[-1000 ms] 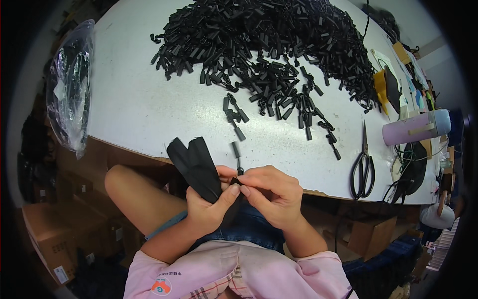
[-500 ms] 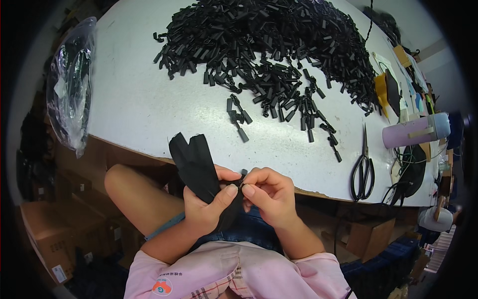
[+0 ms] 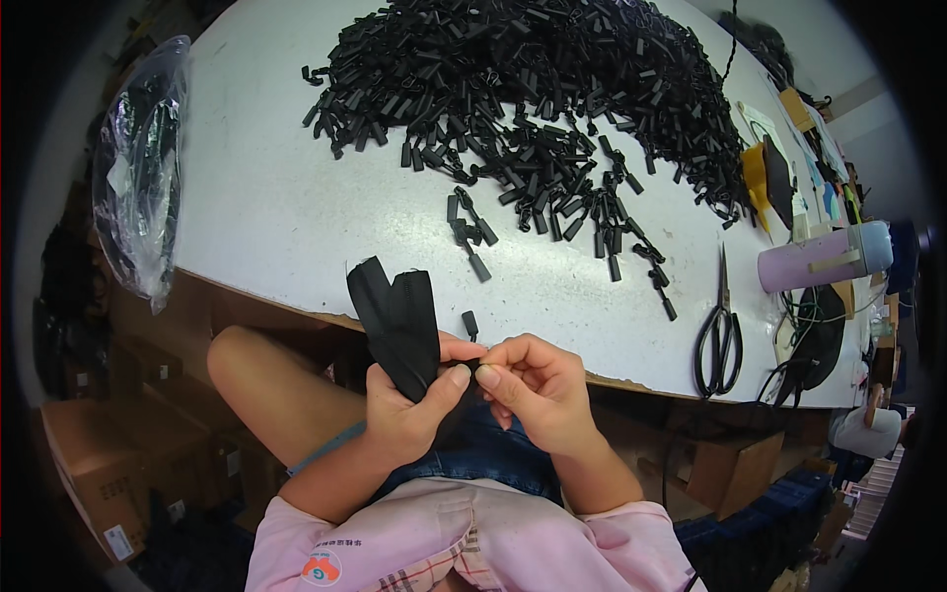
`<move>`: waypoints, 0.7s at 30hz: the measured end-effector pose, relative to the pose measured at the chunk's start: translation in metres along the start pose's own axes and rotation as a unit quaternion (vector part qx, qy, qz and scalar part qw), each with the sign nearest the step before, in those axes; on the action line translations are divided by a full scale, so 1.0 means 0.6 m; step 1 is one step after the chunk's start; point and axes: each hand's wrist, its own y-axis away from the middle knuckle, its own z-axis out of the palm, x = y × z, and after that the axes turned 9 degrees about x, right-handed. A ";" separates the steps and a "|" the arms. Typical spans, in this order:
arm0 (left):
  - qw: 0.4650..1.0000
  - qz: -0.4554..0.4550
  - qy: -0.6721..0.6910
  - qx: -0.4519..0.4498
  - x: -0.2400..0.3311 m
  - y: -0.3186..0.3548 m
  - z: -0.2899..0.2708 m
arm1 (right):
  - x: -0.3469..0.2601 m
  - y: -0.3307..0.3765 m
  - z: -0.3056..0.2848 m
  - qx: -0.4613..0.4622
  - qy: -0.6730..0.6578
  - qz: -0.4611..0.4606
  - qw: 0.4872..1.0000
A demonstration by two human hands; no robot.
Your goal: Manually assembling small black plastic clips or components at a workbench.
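A black zipper tape (image 3: pixel 397 321) is gripped in my left hand (image 3: pixel 414 400), its two loose ends spread apart and standing up past the fingers. Close beside it, my right hand (image 3: pixel 538 395) pinches at the tape's other part, thumbs nearly meeting. Between the hands, a zipper slider's dark pull tab (image 3: pixel 470 323) sticks up above the fingertips; the slider itself is mostly hidden by them. Beyond, on the white table (image 3: pixel 266 178), lies a big heap of black zipper sliders with pulls (image 3: pixel 533 79), a few strays (image 3: pixel 472 232) nearest to me.
Black-handled scissors (image 3: pixel 720 345) lie at the table's right, near a lilac bottle (image 3: pixel 809 261) with cables beside it. A clear plastic bag (image 3: pixel 143 173) of dark items rests on the left edge. Cardboard boxes (image 3: pixel 118 464) stand below left, another box (image 3: pixel 735 469) below right.
The zipper tape in my left hand has shifted slightly right and turned more upright. The slider's pull tab now points up, further out from between my fingers.
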 end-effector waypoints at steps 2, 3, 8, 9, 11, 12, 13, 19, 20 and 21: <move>1.000 0.014 -0.013 -0.006 -0.001 0.003 -0.001 | -0.004 -0.002 -0.007 -0.009 0.006 0.002 1.000; 0.999 0.028 -0.026 -0.011 -0.001 0.004 -0.002 | -0.010 -0.005 -0.013 -0.046 0.004 0.036 0.998; 1.000 0.000 0.000 -0.017 0.004 0.004 0.000 | -0.005 0.003 -0.003 -0.032 -0.021 0.066 0.997; 1.000 -0.013 0.019 -0.002 0.004 0.004 0.003 | 0.003 0.007 0.008 0.011 -0.011 0.016 1.000; 0.999 -0.030 0.012 0.033 0.008 0.009 0.013 | 0.017 0.013 0.020 0.055 -0.002 -0.034 0.998; 0.997 -0.048 0.004 0.067 0.009 0.012 0.016 | 0.028 0.013 0.022 0.076 0.079 -0.134 0.985; 0.997 -0.048 0.004 0.067 0.008 0.013 0.015 | 0.034 0.012 0.022 0.095 0.160 -0.232 0.955; 0.996 0.070 -0.036 0.040 0.005 0.011 0.009 | 0.018 0.010 0.009 0.009 0.106 -0.142 0.984; 0.998 0.050 -0.029 0.025 0.011 0.011 0.009 | 0.019 0.010 0.007 -0.010 0.086 -0.119 0.989; 0.999 0.030 -0.022 0.009 0.014 0.010 0.008 | 0.020 0.009 0.006 -0.009 0.086 -0.120 0.989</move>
